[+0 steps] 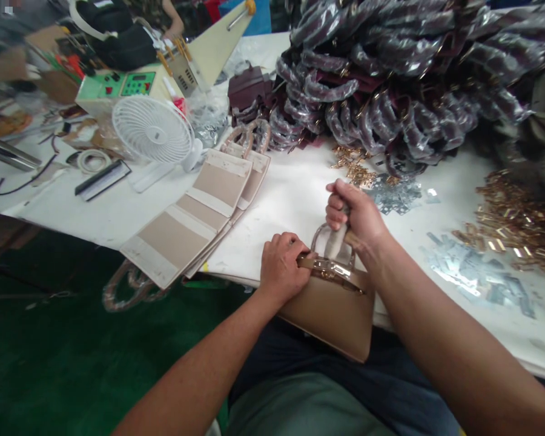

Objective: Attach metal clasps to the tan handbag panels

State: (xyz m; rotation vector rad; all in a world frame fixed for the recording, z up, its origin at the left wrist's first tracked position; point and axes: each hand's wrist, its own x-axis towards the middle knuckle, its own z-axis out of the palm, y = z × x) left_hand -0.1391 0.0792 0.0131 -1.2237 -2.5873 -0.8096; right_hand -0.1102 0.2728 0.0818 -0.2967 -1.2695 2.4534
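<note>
A small tan handbag [331,315] rests against the table's near edge, over my lap. My left hand [282,265] presses on its top flap beside the gold clasp [329,268]. My right hand [352,215] is fisted around a tool handle [333,241] that stands upright on the clasp, inside the loop of the bag's wrapped handle.
A stack of flat tan bag panels [200,215] lies to the left. A white desk fan [153,130] and a green-panelled machine [127,85] stand behind it. A heap of plastic-wrapped dark straps [390,79] fills the back right. Gold fittings [513,224] and silver plates [472,269] lie scattered on the white table [290,188].
</note>
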